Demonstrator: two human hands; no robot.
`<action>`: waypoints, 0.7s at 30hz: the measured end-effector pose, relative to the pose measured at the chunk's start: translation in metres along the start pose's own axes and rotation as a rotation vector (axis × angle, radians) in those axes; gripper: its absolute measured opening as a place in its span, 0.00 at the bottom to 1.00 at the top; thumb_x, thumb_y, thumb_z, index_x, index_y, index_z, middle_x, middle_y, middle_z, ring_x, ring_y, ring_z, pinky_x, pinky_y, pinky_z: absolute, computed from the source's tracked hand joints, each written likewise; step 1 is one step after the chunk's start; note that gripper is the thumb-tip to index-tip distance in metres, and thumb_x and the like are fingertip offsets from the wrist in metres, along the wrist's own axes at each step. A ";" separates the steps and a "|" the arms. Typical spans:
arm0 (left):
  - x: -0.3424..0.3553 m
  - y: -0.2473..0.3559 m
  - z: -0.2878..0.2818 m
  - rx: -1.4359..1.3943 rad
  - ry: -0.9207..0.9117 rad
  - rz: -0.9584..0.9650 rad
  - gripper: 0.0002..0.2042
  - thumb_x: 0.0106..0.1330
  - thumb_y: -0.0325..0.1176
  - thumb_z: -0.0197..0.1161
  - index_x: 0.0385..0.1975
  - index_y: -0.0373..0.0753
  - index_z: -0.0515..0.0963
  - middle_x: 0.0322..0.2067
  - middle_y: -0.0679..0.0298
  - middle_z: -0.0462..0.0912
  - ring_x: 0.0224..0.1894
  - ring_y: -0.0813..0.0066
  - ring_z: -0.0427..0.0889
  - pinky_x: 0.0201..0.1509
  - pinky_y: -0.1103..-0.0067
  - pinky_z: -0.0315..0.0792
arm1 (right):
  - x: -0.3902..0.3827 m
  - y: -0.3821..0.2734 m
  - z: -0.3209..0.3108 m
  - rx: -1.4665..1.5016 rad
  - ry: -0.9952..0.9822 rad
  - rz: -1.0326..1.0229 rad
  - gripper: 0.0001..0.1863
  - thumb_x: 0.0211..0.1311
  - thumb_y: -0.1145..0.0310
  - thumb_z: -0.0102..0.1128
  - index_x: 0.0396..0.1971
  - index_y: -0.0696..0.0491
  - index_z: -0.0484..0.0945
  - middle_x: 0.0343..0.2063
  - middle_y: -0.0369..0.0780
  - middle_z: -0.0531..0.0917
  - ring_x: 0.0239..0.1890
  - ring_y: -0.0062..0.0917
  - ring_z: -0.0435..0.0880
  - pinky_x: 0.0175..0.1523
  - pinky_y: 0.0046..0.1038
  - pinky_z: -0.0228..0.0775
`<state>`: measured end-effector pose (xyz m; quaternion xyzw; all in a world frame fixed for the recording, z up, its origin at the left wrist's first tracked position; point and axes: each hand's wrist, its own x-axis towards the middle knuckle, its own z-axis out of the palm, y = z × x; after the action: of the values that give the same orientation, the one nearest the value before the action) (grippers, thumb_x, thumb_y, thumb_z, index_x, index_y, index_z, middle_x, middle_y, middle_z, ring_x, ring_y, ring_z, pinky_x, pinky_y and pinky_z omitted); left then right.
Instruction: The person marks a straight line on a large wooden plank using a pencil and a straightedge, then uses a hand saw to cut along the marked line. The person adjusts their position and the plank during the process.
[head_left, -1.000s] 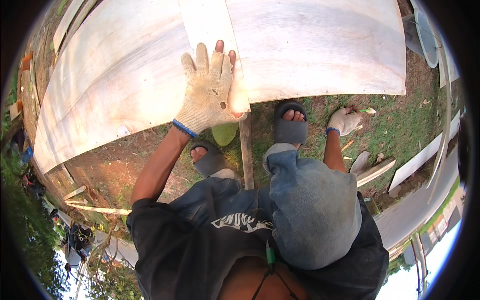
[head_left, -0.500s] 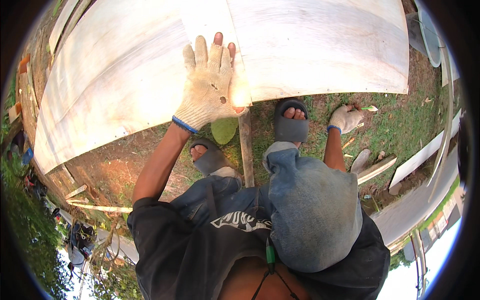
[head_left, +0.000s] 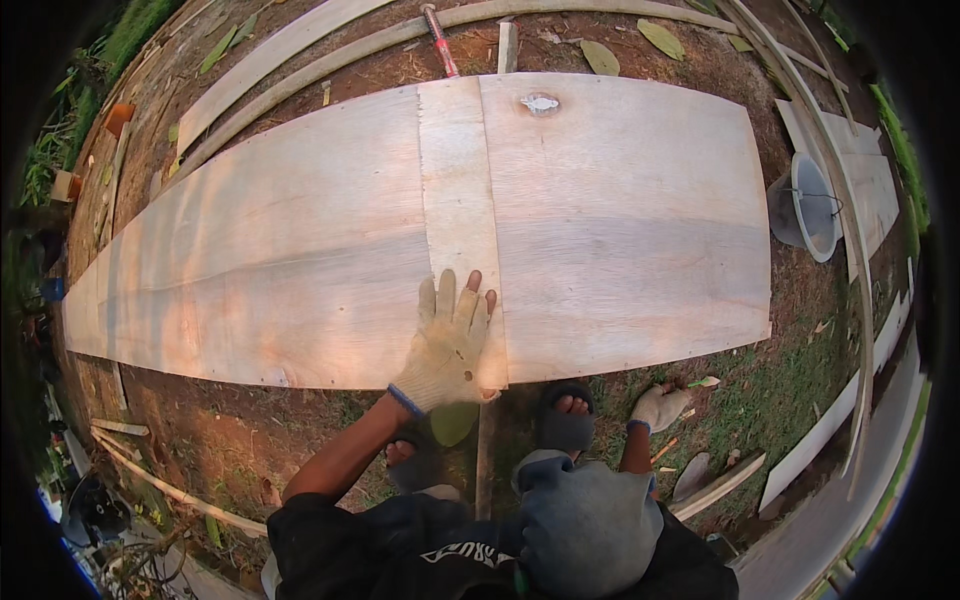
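A long, tapering pale plywood panel (head_left: 630, 200) lies across the ground in front of me, with a narrow strip (head_left: 455, 180) over its middle and a whitish patch (head_left: 540, 104) near its far edge. My gloved left hand (head_left: 446, 340) rests open on the strip's near end, fingers spread, bare fingertips poking through the glove. A timber post (head_left: 485, 460) shows beneath that end. Beyond the panel's near edge, my gloved right hand (head_left: 658, 406) is low over the grass, fingers curled at a small green-and-white item (head_left: 705, 382); what they grip is unclear.
A red-handled tool (head_left: 440, 45) lies beyond the panel, beside long boards (head_left: 270, 95). A grey bucket (head_left: 805, 205) stands at the right among strips and pale sheets (head_left: 865, 200). Sticks (head_left: 180, 480) lie at lower left. My sandalled feet (head_left: 565, 430) are below the near edge.
The view has tilted up, bringing the panel's far edge, the red-handled tool and more of the bucket into sight. Both hands appear lower in the picture, in much the same poses.
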<state>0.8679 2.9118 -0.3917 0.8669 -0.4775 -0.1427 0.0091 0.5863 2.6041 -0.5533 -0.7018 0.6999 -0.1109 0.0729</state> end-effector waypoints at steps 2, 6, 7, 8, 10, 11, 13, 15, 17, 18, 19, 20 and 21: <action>-0.007 -0.001 -0.001 -0.009 0.021 -0.015 0.65 0.44 0.73 0.66 0.75 0.24 0.54 0.74 0.33 0.51 0.75 0.23 0.48 0.76 0.36 0.42 | 0.001 0.008 0.015 0.009 0.001 -0.046 0.23 0.65 0.70 0.58 0.59 0.62 0.73 0.49 0.55 0.81 0.52 0.50 0.82 0.55 0.46 0.74; -0.005 0.000 0.000 -0.030 0.052 0.002 0.65 0.44 0.73 0.65 0.75 0.24 0.54 0.74 0.33 0.52 0.74 0.23 0.49 0.76 0.37 0.43 | 0.001 0.003 0.008 -0.006 0.026 -0.048 0.21 0.66 0.71 0.57 0.57 0.63 0.74 0.50 0.54 0.81 0.54 0.50 0.81 0.57 0.45 0.72; -0.008 -0.001 0.001 -0.013 0.060 -0.009 0.65 0.44 0.73 0.65 0.75 0.25 0.54 0.74 0.33 0.52 0.74 0.23 0.49 0.76 0.37 0.43 | -0.001 -0.005 0.004 0.017 -0.039 -0.022 0.22 0.65 0.72 0.56 0.58 0.63 0.74 0.51 0.54 0.81 0.56 0.49 0.81 0.60 0.44 0.71; -0.008 0.000 -0.002 -0.002 0.038 -0.017 0.65 0.44 0.73 0.66 0.75 0.25 0.54 0.74 0.34 0.52 0.74 0.23 0.49 0.76 0.38 0.43 | -0.003 -0.011 -0.005 0.037 -0.093 0.011 0.22 0.65 0.73 0.55 0.58 0.62 0.73 0.53 0.54 0.80 0.58 0.48 0.80 0.62 0.43 0.70; 0.000 0.004 -0.007 0.003 0.002 -0.010 0.65 0.44 0.73 0.66 0.75 0.25 0.54 0.74 0.34 0.52 0.75 0.24 0.49 0.76 0.38 0.43 | 0.003 0.001 -0.002 -0.019 -0.040 0.007 0.23 0.65 0.72 0.55 0.59 0.63 0.73 0.53 0.55 0.80 0.59 0.48 0.80 0.63 0.43 0.70; 0.004 0.005 -0.006 0.010 0.002 -0.002 0.65 0.44 0.73 0.66 0.75 0.27 0.55 0.74 0.36 0.53 0.75 0.25 0.49 0.76 0.39 0.43 | 0.006 0.007 -0.001 -0.047 -0.014 0.006 0.24 0.65 0.71 0.55 0.60 0.63 0.73 0.54 0.55 0.80 0.59 0.48 0.79 0.63 0.43 0.70; 0.001 0.003 -0.008 0.038 -0.014 -0.021 0.64 0.45 0.73 0.67 0.76 0.29 0.56 0.75 0.38 0.53 0.75 0.28 0.50 0.76 0.40 0.42 | 0.004 0.004 0.002 -0.048 -0.023 -0.013 0.24 0.65 0.70 0.55 0.60 0.63 0.72 0.54 0.54 0.80 0.60 0.48 0.79 0.64 0.43 0.69; -0.002 0.002 -0.010 0.039 -0.029 -0.034 0.64 0.45 0.73 0.67 0.76 0.29 0.55 0.75 0.38 0.52 0.75 0.28 0.49 0.77 0.40 0.41 | 0.003 0.003 0.004 -0.032 -0.057 -0.012 0.24 0.65 0.70 0.56 0.60 0.63 0.72 0.55 0.54 0.80 0.60 0.48 0.79 0.64 0.43 0.69; 0.000 0.002 -0.007 0.034 -0.028 -0.028 0.65 0.45 0.73 0.67 0.76 0.28 0.54 0.75 0.37 0.52 0.75 0.28 0.49 0.77 0.40 0.41 | 0.000 -0.005 -0.008 -0.002 -0.096 0.021 0.24 0.65 0.70 0.56 0.60 0.63 0.72 0.55 0.54 0.80 0.60 0.47 0.79 0.64 0.43 0.70; 0.001 0.002 -0.006 0.033 -0.023 -0.025 0.65 0.45 0.73 0.67 0.76 0.28 0.54 0.75 0.37 0.52 0.75 0.28 0.48 0.77 0.40 0.41 | 0.001 -0.001 -0.006 -0.009 -0.082 0.011 0.24 0.65 0.70 0.56 0.60 0.63 0.73 0.55 0.54 0.80 0.60 0.47 0.79 0.63 0.43 0.70; 0.001 0.002 -0.005 0.033 -0.019 -0.022 0.65 0.45 0.73 0.67 0.76 0.28 0.54 0.75 0.37 0.51 0.76 0.28 0.48 0.77 0.40 0.40 | 0.003 0.001 -0.003 -0.016 -0.068 0.001 0.23 0.65 0.70 0.56 0.60 0.63 0.73 0.55 0.54 0.79 0.59 0.47 0.79 0.63 0.43 0.70; 0.001 0.002 -0.005 0.026 -0.018 -0.019 0.65 0.44 0.73 0.67 0.76 0.28 0.54 0.75 0.37 0.51 0.76 0.28 0.48 0.77 0.39 0.40 | 0.005 0.005 -0.001 -0.023 -0.054 -0.008 0.23 0.65 0.71 0.56 0.59 0.62 0.73 0.55 0.54 0.79 0.59 0.47 0.79 0.63 0.43 0.70; 0.000 0.002 -0.006 0.021 -0.021 -0.022 0.65 0.44 0.73 0.67 0.76 0.28 0.54 0.75 0.37 0.51 0.76 0.28 0.48 0.77 0.39 0.40 | 0.003 0.002 -0.002 -0.013 -0.064 0.001 0.23 0.65 0.71 0.56 0.59 0.62 0.73 0.55 0.53 0.79 0.59 0.47 0.79 0.63 0.43 0.70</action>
<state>0.8681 2.9096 -0.3857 0.8707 -0.4695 -0.1467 -0.0067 0.5835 2.6010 -0.5521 -0.7052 0.6982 -0.0837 0.0907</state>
